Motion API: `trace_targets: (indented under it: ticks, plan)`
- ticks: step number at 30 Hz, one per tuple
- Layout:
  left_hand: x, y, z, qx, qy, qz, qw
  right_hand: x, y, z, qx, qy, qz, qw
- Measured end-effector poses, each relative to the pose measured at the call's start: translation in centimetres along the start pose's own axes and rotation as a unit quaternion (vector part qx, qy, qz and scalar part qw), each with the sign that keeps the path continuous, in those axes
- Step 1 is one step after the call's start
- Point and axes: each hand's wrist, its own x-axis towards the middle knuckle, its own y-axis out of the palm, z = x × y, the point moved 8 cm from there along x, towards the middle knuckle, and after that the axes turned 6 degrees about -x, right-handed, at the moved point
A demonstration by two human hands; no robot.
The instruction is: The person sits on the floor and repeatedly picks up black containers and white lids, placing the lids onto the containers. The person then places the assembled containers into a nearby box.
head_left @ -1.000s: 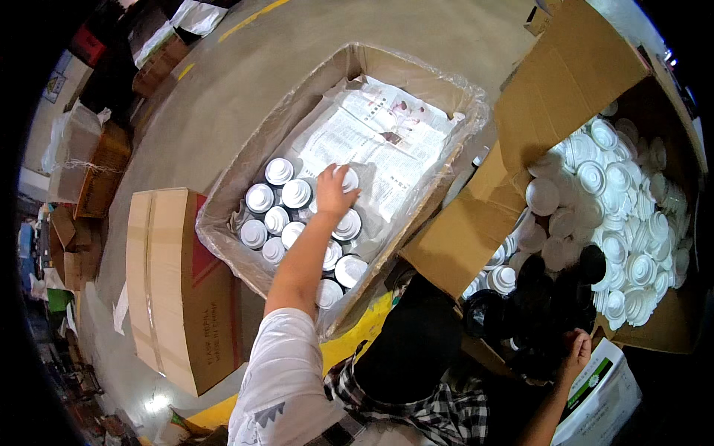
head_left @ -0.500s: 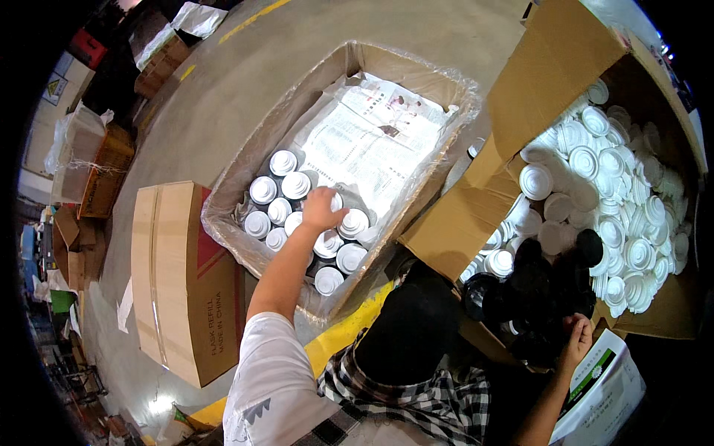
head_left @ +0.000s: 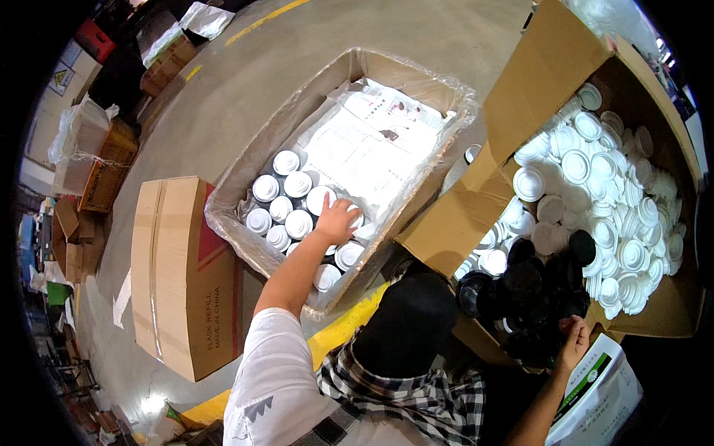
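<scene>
My left hand reaches into a plastic-lined carton, its fingers curled over a white round lid and hiding most of it. Around it stand several dark cylinders topped with white stepped lids. Beside the fingers, another white lid shows uncovered. My right hand is closed at the edge of a pile of black round parts. What its fingers pinch, if anything, is too small to make out.
Newspaper lines the carton's far part. At right, an open cardboard box holds many loose white lids. A closed cardboard box stands at left. A printed white bag lies by my right forearm. Yellow lines mark the floor.
My left hand has shifted slightly right and nearer, from one white lid to the one beside it; the first lid now shows fully. My right hand stays by the black parts.
</scene>
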Motion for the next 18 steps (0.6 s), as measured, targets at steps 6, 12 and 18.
trace_targets:
  ticks: [6, 12, 18]
  plan:
    - [-1.0, -0.9, 2.2, -0.026, -0.021, -0.092, 0.995, -0.3, -0.2, 0.2, 0.008, 0.018, -0.011, 1.000]
    - [-1.0, -1.7, -0.9, -0.057, -0.054, -0.189, 0.979, -0.1, -0.5, -0.1, 0.018, 0.025, 0.001, 1.000]
    - [-3.1, 3.5, -6.2, -0.521, -0.193, 0.119, 0.823, -0.5, -0.5, 0.9, 0.019, 0.030, -0.015, 0.999]
